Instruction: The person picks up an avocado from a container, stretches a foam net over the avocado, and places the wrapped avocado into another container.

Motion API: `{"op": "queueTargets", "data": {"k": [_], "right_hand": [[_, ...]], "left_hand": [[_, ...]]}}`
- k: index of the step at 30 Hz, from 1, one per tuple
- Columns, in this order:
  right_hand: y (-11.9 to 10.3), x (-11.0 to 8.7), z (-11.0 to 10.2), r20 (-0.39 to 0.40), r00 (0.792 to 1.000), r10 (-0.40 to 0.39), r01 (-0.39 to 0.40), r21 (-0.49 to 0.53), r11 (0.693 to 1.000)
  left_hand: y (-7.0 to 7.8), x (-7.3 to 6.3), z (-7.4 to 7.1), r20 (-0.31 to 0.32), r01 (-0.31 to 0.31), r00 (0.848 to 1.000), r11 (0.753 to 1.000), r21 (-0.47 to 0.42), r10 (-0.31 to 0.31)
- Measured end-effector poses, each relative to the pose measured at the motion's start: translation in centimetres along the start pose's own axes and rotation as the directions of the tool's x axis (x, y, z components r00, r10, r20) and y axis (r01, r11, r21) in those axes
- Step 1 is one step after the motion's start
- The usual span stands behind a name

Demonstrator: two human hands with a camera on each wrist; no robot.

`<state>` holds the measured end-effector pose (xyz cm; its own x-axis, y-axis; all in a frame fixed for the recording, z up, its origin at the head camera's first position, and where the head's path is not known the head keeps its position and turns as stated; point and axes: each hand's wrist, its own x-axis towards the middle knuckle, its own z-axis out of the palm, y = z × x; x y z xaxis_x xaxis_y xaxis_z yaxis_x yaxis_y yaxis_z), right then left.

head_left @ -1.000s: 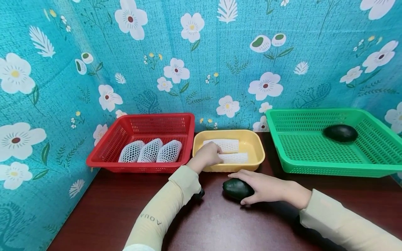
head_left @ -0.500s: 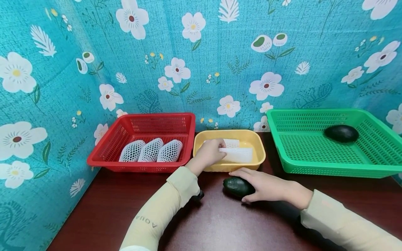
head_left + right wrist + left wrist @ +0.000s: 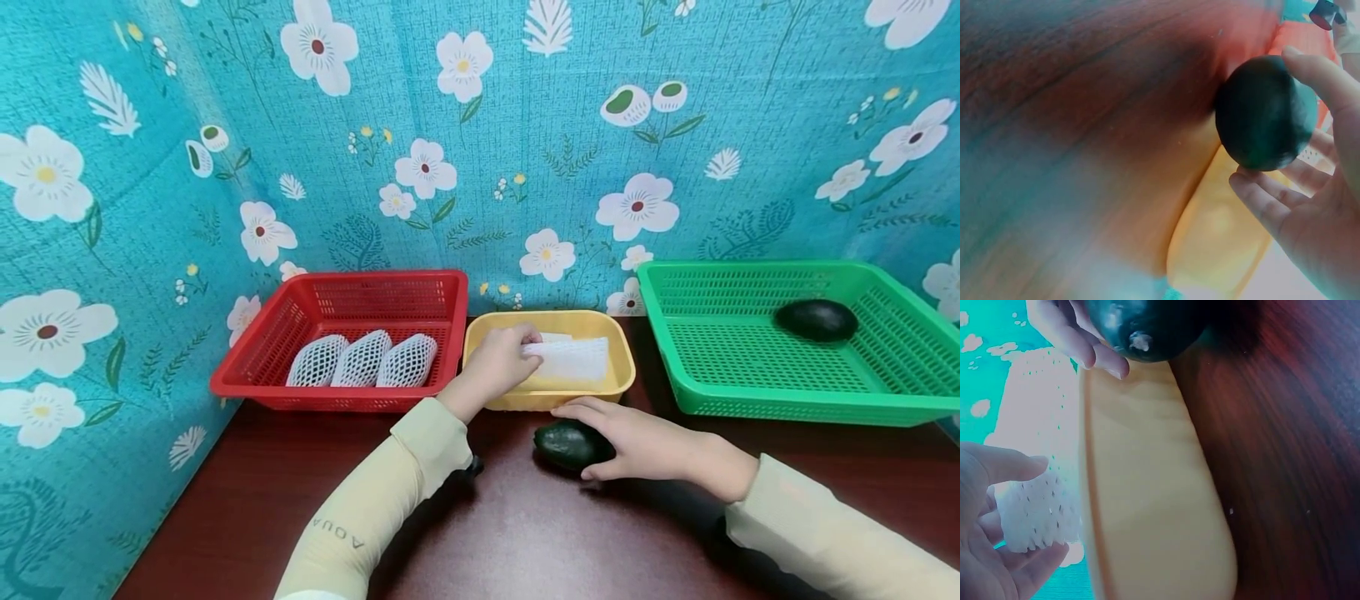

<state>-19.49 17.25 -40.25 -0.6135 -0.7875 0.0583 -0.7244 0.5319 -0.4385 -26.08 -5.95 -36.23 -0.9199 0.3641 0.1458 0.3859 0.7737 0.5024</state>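
Observation:
My left hand (image 3: 501, 360) is over the yellow basin (image 3: 622, 379), pinching a white foam net sleeve (image 3: 572, 358) by its left end. In the left wrist view the sleeve (image 3: 1032, 515) lies between thumb and fingers, its meshed end toward the palm. Another white sleeve (image 3: 556, 337) lies behind it in the basin, mostly hidden. In front of the basin my right hand (image 3: 637, 442) grips a smooth dark green oval fruit (image 3: 567, 444) with thumb and fingers around it. The right wrist view shows the fruit's rounded end (image 3: 1265, 115) close over the dark wooden table.
On the left a red basket (image 3: 337, 400) holds three netted fruits (image 3: 362, 360). A green basket (image 3: 750, 400) on the right holds one dark fruit (image 3: 816, 320). The brown table (image 3: 525, 542) runs back to a blue flowered cloth (image 3: 480, 133).
My left hand has lifted the foam net sleeve from the basin's floor and raised it slightly. The right hand stays around the fruit, almost unmoved.

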Motion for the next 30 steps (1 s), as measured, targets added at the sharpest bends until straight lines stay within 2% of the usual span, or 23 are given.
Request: {"op": "queueTargets", "data": {"k": [11, 24, 30], "right_hand": [[-0.7, -0.5, -1.2, -0.019, 1.000, -0.025, 0.025, 0.001, 1.000], [-0.7, -1.1, -2.6, -0.117, 0.987, -0.108, 0.105, -0.034, 0.994], [-1.0, -1.5, -3.6, -0.171, 0.981, -0.092, 0.083, -0.057, 0.995]], "left_hand": [[0.8, -0.8, -1.6, -0.008, -0.049, 0.999, 0.999, 0.004, 0.049], [0.9, -2.2, -2.8, -0.034, -0.117, 0.993, 0.993, -0.025, 0.116], [0.6, -2.8, -3.1, -0.036, -0.135, 0.990, 0.990, -0.046, 0.134]]}}
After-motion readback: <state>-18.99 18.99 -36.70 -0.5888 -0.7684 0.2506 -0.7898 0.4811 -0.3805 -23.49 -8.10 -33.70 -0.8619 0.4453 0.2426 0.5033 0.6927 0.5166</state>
